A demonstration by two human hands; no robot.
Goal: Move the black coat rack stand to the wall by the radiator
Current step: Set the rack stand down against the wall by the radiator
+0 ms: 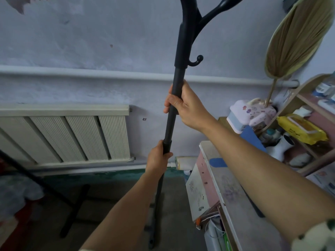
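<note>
both hands clamped on the black coat rack stand (170, 124), right hand (184, 104) up high and left hand (157, 156) lower, pole tilted just past the radiator (72, 136), so I'd keep it upright and watch the cluttered desk (226, 187)

1. A pale lilac wall (90, 42), patchy and scuffed, fills the back of the room
2. A white pipe (90, 73) runs across the wall, above the cream ribbed radiator (72, 134)
3. Below the radiator lies a dull grey floor (112, 192)
4. Right of the radiator stands a cluttered worktop (233, 192), with a curved wooden shelf (297, 98) beyond it
5. A woven straw fan (297, 38) leans above the shelf
</note>
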